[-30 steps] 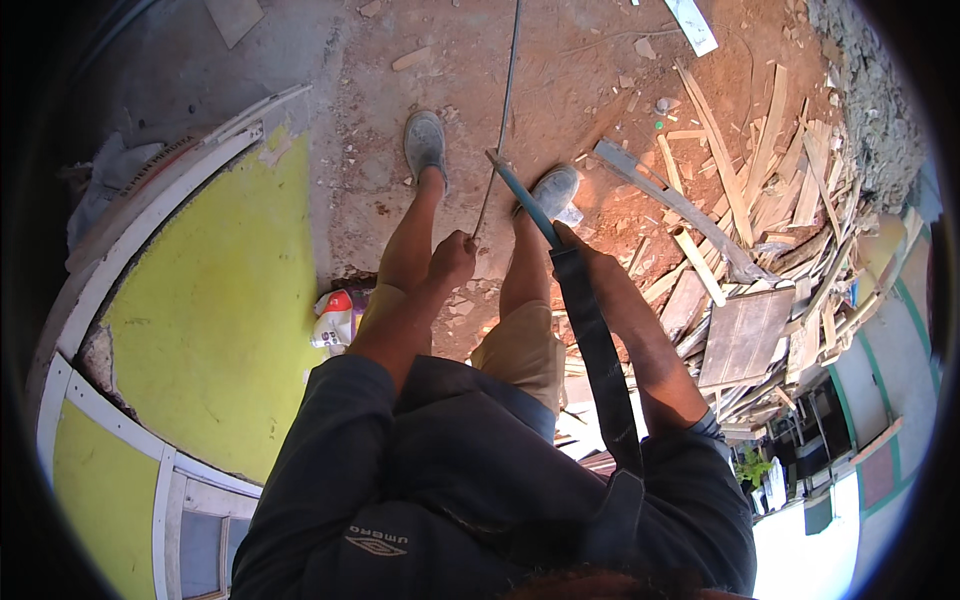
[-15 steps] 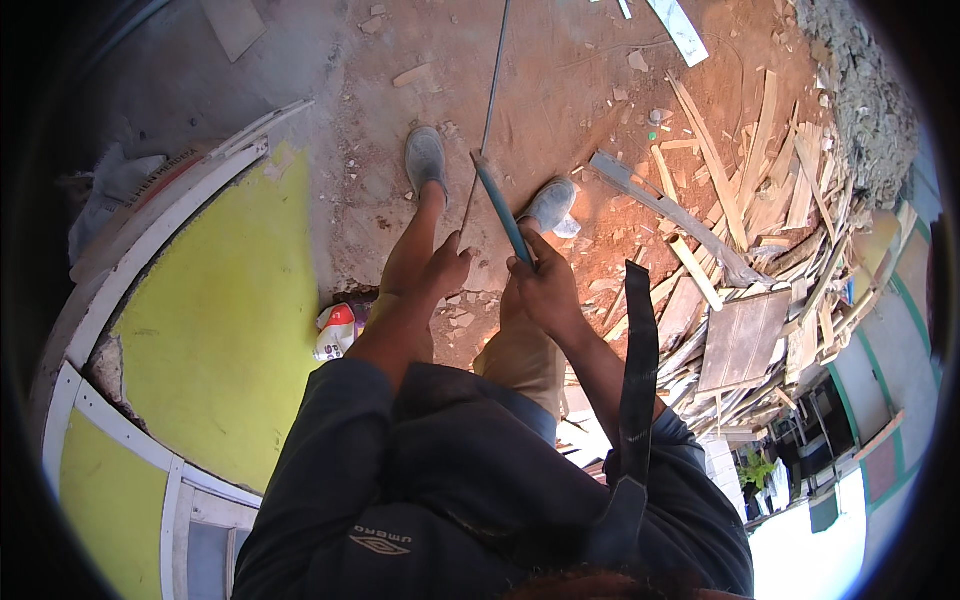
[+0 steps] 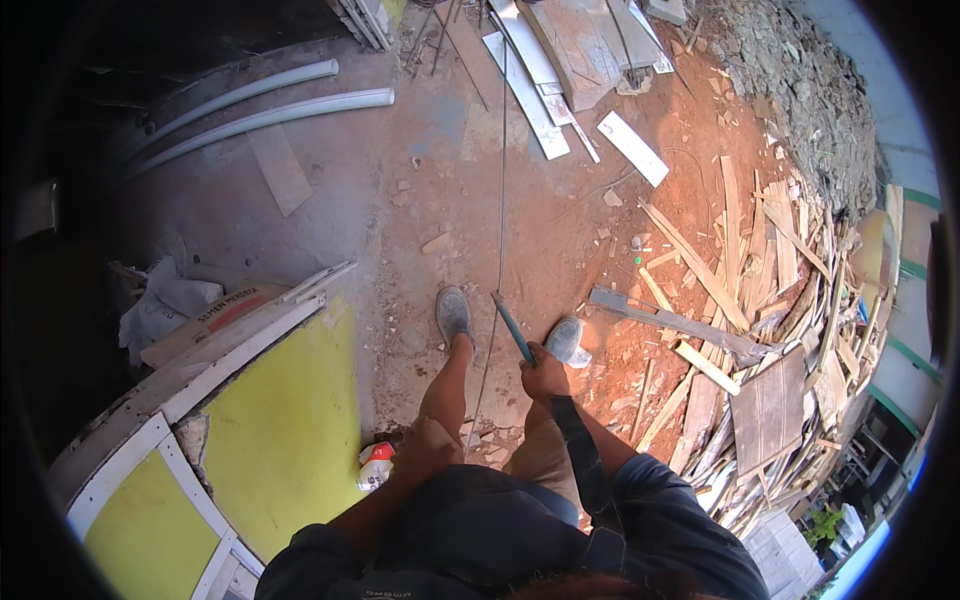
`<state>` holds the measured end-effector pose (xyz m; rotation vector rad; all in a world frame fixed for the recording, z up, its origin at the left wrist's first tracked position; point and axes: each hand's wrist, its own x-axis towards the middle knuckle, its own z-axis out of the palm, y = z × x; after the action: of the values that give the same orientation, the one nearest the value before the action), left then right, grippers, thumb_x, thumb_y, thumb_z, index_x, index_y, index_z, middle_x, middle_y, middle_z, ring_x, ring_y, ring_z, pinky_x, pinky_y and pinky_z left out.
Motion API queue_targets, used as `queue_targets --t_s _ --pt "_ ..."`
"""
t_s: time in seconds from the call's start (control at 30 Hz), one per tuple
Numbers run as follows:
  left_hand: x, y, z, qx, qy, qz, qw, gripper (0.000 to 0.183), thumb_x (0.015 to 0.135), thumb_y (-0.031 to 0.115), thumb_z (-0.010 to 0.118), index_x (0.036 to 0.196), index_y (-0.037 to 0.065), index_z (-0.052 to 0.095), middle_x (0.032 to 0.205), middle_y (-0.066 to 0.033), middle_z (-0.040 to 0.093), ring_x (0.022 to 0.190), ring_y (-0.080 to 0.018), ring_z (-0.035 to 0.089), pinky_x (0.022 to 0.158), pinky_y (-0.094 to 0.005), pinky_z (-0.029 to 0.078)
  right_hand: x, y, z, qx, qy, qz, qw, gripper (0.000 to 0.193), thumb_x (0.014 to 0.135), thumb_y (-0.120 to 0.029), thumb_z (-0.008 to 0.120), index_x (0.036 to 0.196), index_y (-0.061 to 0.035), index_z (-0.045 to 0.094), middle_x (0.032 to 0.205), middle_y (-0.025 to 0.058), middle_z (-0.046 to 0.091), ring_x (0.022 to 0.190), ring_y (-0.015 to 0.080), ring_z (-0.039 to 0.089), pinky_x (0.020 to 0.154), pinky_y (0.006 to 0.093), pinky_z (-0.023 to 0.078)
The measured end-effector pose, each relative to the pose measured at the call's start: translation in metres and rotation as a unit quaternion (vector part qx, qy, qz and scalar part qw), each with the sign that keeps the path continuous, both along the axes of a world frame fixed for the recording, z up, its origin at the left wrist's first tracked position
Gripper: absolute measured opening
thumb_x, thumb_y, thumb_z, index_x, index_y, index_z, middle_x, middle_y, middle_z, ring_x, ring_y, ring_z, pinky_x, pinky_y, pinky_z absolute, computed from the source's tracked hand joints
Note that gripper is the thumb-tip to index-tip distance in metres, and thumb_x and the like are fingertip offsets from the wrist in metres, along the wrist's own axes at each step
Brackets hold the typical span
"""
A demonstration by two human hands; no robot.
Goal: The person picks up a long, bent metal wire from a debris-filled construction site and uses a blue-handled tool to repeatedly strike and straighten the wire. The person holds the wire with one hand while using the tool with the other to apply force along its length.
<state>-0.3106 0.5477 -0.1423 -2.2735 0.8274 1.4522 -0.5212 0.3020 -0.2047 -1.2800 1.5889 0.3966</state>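
Note:
My right hand is closed around the handle end of a blue-green metal bar tool. The tool's far tip meets a long thin metal rod; whether it grips the rod or only touches it is too small to tell. The rod stretches from the boards at the top down between my feet toward my body. My left hand is low by my left thigh, left of the rod's near end. Its fingers are hard to make out, and no held object shows there.
A heap of broken wood lies right, with a grey plank nearer my right foot. White boards are ahead; pale pipes lie far left. A yellow-green wall panel and a red-white bag are at my left.
My view has tilted up, showing more ground ahead. My left hand has drawn back toward my thigh, away from the rod. My right hand still holds the bar tool against the rod.

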Motion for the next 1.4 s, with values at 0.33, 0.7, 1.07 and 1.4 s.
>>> queue_targets --t_s 0.33,0.7,1.07,1.4 --pt "-0.004 -0.044 0.025 -0.018 -0.045 -0.052 0.997 0.073 0.085 0.048 0.075 0.130 -0.006 0.056 0.119 -0.0309 0.066 0.114 -0.0490 0.067 0.100 -0.0575 0.053 -0.001 0.001 -0.075 -0.051 -0.025 0.017 0.998 0.046 0.092 -0.025 0.068 0.133 -0.0065 0.067 0.110 0.0278 0.074 0.109 0.0447 0.071 0.095 0.0511 0.055" --pt "0.001 -0.039 0.009 0.015 -0.032 -0.046 0.998 0.074 0.088 0.055 0.067 0.138 0.001 0.056 0.123 -0.0330 0.063 0.118 -0.0512 0.064 0.102 -0.0578 0.052 -0.065 0.008 -0.211 -0.050 0.060 -0.223 0.972 0.049 0.086 -0.017 0.059 0.130 0.0043 0.067 0.114 0.0341 0.071 0.113 0.0437 0.070 0.097 0.0480 0.055" --pt "0.005 -0.037 0.010 0.020 -0.027 -0.070 0.997 0.075 0.091 0.057 0.066 0.140 0.001 0.055 0.123 -0.0343 0.062 0.119 -0.0503 0.063 0.103 -0.0602 0.050 -0.013 0.019 -0.165 0.118 -0.091 -0.089 0.985 0.033 0.089 -0.022 0.073 0.110 0.0040 0.072 0.084 0.0131 0.072 0.071 0.0226 0.069 0.062 0.0424 0.055" --pt "-0.021 -0.043 0.010 -0.023 -0.059 -0.045 0.997 0.075 0.088 0.051 0.070 0.143 0.002 0.053 0.125 -0.0311 0.062 0.121 -0.0501 0.060 0.102 -0.0592 0.050 -0.060 0.050 -0.160 0.246 -0.176 -0.230 0.925 0.009 0.093 -0.015 0.073 0.098 -0.0078 0.072 0.077 -0.0010 0.065 0.067 0.0098 0.060 0.058 0.0295 0.048"
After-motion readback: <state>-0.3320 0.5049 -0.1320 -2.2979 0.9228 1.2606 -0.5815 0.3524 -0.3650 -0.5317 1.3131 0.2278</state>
